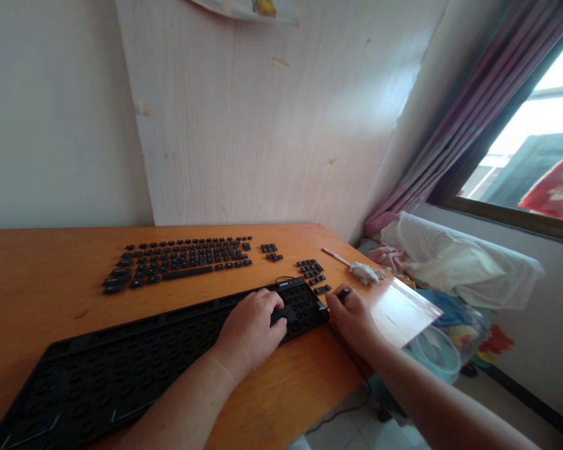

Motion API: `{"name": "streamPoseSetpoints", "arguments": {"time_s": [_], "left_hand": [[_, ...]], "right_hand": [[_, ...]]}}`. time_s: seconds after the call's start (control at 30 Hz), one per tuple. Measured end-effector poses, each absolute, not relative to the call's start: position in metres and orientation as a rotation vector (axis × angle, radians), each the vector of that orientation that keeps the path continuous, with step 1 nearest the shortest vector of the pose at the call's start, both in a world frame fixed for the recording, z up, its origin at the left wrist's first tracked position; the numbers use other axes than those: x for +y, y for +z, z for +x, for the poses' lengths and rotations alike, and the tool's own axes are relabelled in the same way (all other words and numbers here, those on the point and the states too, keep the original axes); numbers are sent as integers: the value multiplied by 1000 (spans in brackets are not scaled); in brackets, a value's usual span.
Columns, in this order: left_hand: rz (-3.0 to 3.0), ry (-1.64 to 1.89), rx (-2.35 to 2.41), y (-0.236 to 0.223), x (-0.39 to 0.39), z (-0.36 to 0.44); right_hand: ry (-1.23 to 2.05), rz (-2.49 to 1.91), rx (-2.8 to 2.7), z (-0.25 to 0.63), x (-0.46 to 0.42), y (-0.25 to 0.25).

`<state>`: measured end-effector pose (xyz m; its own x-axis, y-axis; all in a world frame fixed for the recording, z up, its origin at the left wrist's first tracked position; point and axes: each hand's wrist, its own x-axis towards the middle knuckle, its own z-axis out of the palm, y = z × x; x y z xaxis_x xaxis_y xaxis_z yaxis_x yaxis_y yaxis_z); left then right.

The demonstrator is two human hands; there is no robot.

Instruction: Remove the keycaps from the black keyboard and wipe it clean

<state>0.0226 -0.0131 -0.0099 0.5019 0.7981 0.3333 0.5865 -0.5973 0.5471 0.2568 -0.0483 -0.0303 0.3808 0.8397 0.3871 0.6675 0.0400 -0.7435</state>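
Observation:
A black keyboard [169,350] with its keycaps off lies slantwise across the table's front. My left hand [256,322] rests over its right part, the fingers curled and thumb bent against the keyboard. At the keyboard's right end, my right hand [351,312] is closed around a small black-handled tool [343,293]. A short pale tip shows at the keyboard's edge; its exact kind is unclear. Loose black keycaps [192,256] lie in rows behind the keyboard, with the long space bar [187,273] in front of them. Number-pad keycaps [311,269] are grouped near my right hand.
A crumpled white cloth [366,273] and a thin white stick [335,255] lie at the back right. A shiny clear sheet [406,309] covers the table's right edge. A cable [363,375] hangs over the front edge. Bags and a plastic tub [436,353] stand beyond.

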Motion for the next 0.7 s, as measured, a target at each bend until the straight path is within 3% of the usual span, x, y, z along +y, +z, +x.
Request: {"name": "streamPoseSetpoints", "arguments": {"time_s": [0.7], "left_hand": [[2418,845,1136,-15,-12,23]], "right_hand": [[394,-1443,-1172,259,-52,-10]]}}
